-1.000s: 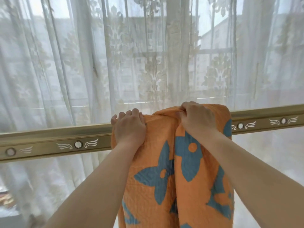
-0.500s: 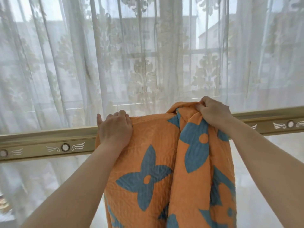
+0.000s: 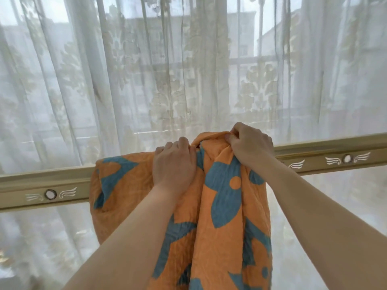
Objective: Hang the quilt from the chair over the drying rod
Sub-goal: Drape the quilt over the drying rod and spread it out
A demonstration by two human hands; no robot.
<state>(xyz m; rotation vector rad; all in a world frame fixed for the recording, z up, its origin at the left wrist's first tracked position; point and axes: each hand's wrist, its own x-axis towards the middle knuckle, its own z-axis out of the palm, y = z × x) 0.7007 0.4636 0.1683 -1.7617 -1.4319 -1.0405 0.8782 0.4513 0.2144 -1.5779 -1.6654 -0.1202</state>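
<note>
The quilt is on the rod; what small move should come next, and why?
Probably the right hand pulls its bunched fold right along the rod while the left hand pins the quilt: the left part lies spread, the right part is gathered.

Showing bright orange all across the quilt (image 3: pixel 222 237), carrying large slate-blue four-petal flower shapes with orange dots at their centres, over a faint stitched texture. Gleaming pale gold along the drying rod (image 3: pixel 41 181), bearing white wing motifs (image 3: pixel 361 156) on either side of small round rings. Glowing sheer white in the curtain (image 3: pixel 125 80), showing cream floral lace figures.
</note>
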